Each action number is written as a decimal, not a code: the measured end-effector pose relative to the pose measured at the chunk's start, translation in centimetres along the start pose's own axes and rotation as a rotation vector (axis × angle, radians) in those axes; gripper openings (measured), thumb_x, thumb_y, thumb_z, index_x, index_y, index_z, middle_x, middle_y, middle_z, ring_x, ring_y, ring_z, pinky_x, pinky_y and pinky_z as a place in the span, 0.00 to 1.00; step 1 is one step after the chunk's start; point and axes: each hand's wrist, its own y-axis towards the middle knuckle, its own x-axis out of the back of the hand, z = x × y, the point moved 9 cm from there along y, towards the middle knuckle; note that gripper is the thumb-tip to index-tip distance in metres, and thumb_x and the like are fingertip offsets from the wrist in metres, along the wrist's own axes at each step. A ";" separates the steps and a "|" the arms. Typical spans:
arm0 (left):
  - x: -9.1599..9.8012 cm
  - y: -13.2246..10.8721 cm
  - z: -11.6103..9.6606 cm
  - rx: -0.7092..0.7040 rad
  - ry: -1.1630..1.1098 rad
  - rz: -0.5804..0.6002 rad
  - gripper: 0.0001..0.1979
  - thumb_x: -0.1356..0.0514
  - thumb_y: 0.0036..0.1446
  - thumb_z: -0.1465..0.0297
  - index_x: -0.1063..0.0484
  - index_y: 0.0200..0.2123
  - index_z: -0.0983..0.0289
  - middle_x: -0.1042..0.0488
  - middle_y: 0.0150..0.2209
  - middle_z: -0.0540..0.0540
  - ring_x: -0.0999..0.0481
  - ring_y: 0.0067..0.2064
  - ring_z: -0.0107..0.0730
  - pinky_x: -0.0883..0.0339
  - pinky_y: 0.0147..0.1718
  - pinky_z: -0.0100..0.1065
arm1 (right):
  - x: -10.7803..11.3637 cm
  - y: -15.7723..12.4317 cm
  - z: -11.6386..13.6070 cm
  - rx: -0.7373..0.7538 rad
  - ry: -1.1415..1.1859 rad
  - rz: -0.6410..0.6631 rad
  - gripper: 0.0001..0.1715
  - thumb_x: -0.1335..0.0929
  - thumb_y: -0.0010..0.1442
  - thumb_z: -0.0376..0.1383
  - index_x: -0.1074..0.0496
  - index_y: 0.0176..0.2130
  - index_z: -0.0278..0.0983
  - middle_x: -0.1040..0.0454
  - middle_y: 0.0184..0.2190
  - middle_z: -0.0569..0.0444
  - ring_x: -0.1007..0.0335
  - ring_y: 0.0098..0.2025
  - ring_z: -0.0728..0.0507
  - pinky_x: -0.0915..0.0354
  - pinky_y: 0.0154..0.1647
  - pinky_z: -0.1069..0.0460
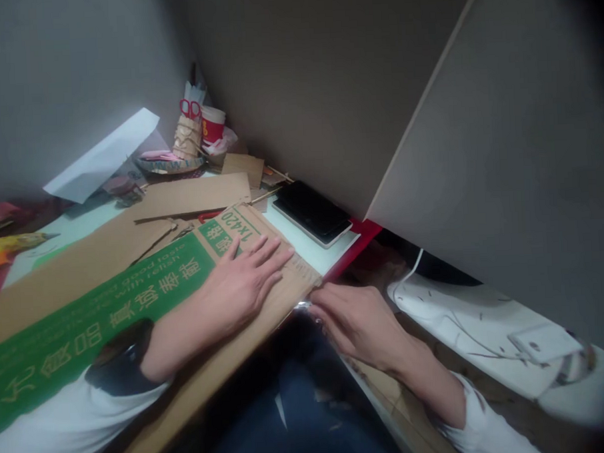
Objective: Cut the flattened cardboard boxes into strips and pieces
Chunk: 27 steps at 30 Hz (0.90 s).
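Observation:
A long cardboard piece [150,306] with a green printed band and white characters lies across the desk and reaches over its front edge. My left hand [247,275] rests flat on its right end, fingers stretched and slightly apart. Close to the cardboard's right corner, my right hand [359,321] is closed in a pinch. A small shiny bit [301,305] shows beside its fingertips; I cannot tell what it is, and the fingers hide most of whatever they hold.
Behind the cardboard lie a black tablet-like slab [314,209] and a loose cardboard strip [195,194]. Farther back stand a holder with red-handled scissors [190,110], a red paper cup [212,123] and a folded white sheet [106,155]. Grey partitions [295,73] enclose the desk; a white cable [414,268] hangs at right.

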 end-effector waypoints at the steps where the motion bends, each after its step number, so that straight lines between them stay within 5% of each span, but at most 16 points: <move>1: -0.1 0.2 0.2 -0.008 0.004 -0.008 0.25 0.59 0.72 0.61 0.45 0.69 0.56 0.46 0.71 0.55 0.48 0.71 0.48 0.57 0.67 0.61 | -0.1 0.1 -0.1 -0.012 0.001 0.003 0.16 0.41 0.72 0.36 0.29 0.37 0.35 0.28 0.30 0.54 0.34 0.29 0.47 0.46 0.29 0.51; 16: -0.8 -0.1 0.8 -0.017 0.020 -0.007 0.24 0.59 0.72 0.61 0.46 0.69 0.50 0.46 0.71 0.50 0.51 0.72 0.43 0.64 0.68 0.63 | 0.5 -1.8 1.7 0.042 -0.094 -0.085 0.17 0.42 0.73 0.32 0.32 0.33 0.36 0.36 0.24 0.57 0.44 0.25 0.46 0.53 0.26 0.48; 27: -1.0 0.0 1.1 0.000 -0.028 0.008 0.24 0.59 0.72 0.61 0.46 0.68 0.48 0.47 0.72 0.51 0.51 0.72 0.46 0.66 0.66 0.67 | -0.6 -1.6 2.1 0.000 -0.060 -0.053 0.17 0.43 0.73 0.33 0.32 0.33 0.37 0.33 0.26 0.56 0.39 0.26 0.46 0.51 0.27 0.48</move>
